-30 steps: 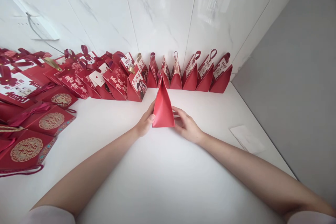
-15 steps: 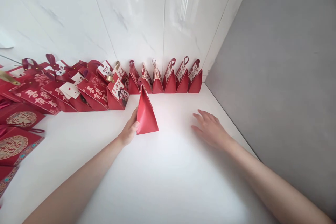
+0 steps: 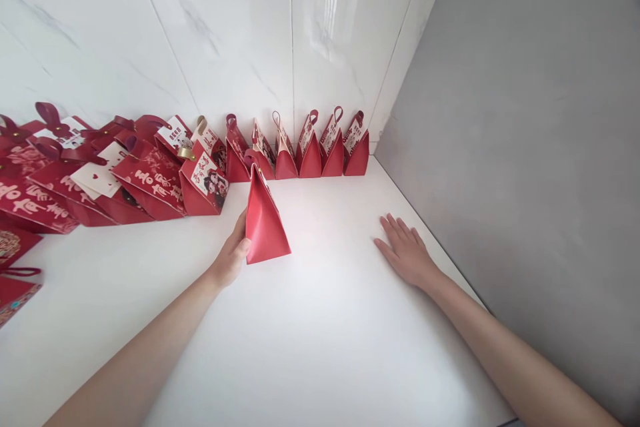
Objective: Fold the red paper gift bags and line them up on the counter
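Note:
My left hand (image 3: pixel 234 255) grips a red triangular gift box (image 3: pixel 267 223) by its left side, the thumb on the near edge and the other fingers hidden behind it. The box is upright, its plain side facing me and a dark red loop at its top. Whether its base touches the table is unclear. Over on the right, my right hand (image 3: pixel 406 250) rests flat on the white table (image 3: pixel 320 340), fingers spread and holding nothing. Beyond both hands, a row of similar boxes (image 3: pixel 310 157) stands along the wall.
More red gift boxes (image 3: pixel 155 180), several with loops and white tags, crowd the left back of the table. At the left edge lies a box with a patterned side (image 3: pixel 17 297). A marbled tile wall (image 3: pixel 240 27) closes the back, and a grey panel (image 3: pixel 525 113) borders the right.
The view has swung slightly right, so everything appears further left. My right hand has come down from hovering to lying flat on the table. My left hand keeps its hold on the box.

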A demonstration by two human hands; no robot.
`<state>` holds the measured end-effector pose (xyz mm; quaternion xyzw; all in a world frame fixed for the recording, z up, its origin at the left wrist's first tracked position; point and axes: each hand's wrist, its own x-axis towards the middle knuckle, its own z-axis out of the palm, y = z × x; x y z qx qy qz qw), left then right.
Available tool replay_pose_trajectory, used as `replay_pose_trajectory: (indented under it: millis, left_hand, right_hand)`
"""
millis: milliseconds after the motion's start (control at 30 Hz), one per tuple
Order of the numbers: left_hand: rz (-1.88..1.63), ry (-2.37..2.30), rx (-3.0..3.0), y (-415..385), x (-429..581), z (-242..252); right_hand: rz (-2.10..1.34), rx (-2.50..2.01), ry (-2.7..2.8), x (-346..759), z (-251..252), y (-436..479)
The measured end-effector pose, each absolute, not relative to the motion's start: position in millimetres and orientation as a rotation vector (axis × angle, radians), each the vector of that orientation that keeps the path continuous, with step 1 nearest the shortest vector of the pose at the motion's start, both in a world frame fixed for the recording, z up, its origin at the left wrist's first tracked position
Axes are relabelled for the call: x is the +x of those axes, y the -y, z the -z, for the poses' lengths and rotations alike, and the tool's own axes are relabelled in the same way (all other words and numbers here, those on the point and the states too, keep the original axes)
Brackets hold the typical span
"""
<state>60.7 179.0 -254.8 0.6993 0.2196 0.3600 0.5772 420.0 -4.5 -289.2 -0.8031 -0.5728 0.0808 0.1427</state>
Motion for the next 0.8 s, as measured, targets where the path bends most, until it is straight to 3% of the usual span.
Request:
replay_pose_trajectory:
  millis: [467, 800]
  left_hand:
    - [-0.800, -0.535, 1.664, -180.1, 56.7, 257.1]
    - [-0.780, -0.465, 1.586, -181.2, 52.4, 264.0]
  right_hand:
    - [-0.116, -2.383, 1.543, 501.5, 290.8, -154.8]
    - [-0.072, -2.214, 1.682, 542.9, 291.4, -216.2]
